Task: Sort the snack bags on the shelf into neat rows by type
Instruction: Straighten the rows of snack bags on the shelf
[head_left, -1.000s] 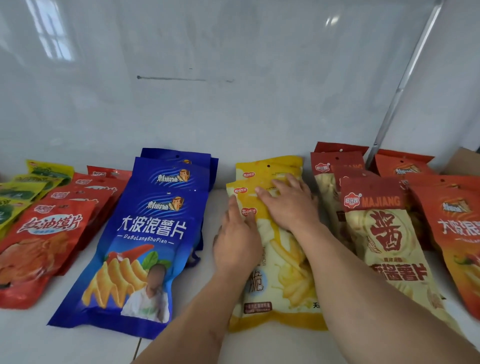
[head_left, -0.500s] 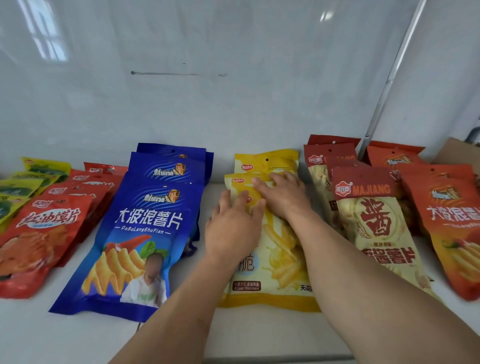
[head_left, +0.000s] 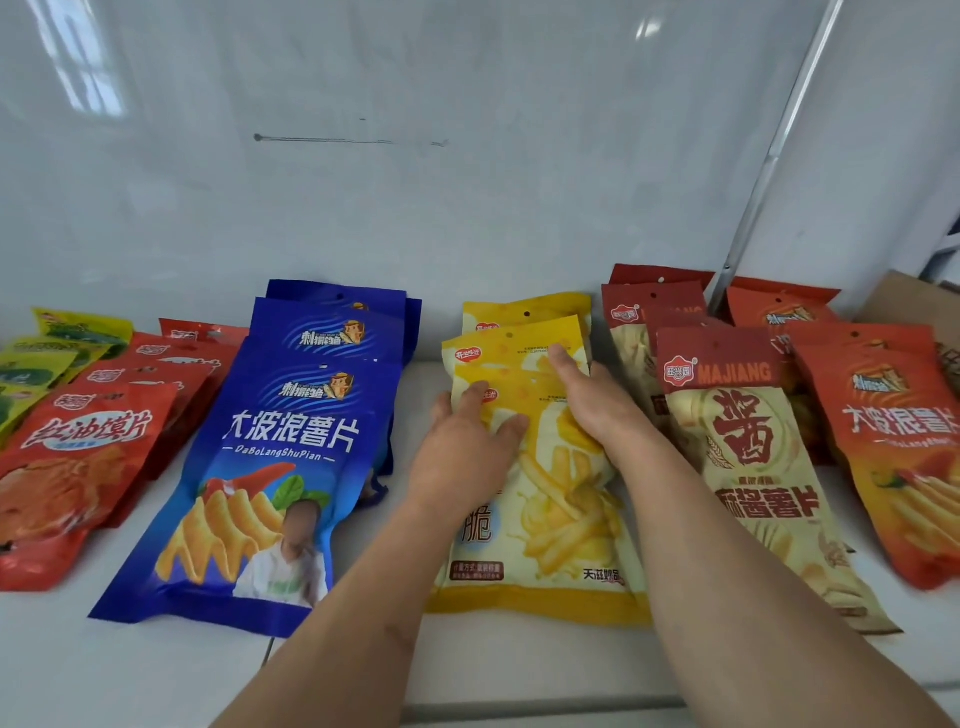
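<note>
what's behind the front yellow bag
Two more yellow bags overlap behind the front yellow bag; only their top strips show. Both hands, left and right, cover the rest.

The left hand (head_left: 464, 451) and right hand (head_left: 597, 405) cover the upper middle of the front yellow bag (head_left: 550, 499), hiding most of its printed title. Behind it, two more yellow bags (head_left: 524, 312) show only their top strips. The blue bags (head_left: 332, 296) behind the front one show just their headers. At the left edge the green bags (head_left: 47, 353) are cut off and blurred, their print unreadable. At the far right, the orange bag (head_left: 904, 441) runs out of frame, and a brown shape (head_left: 904, 301) behind it is possibly cardboard.
</note>
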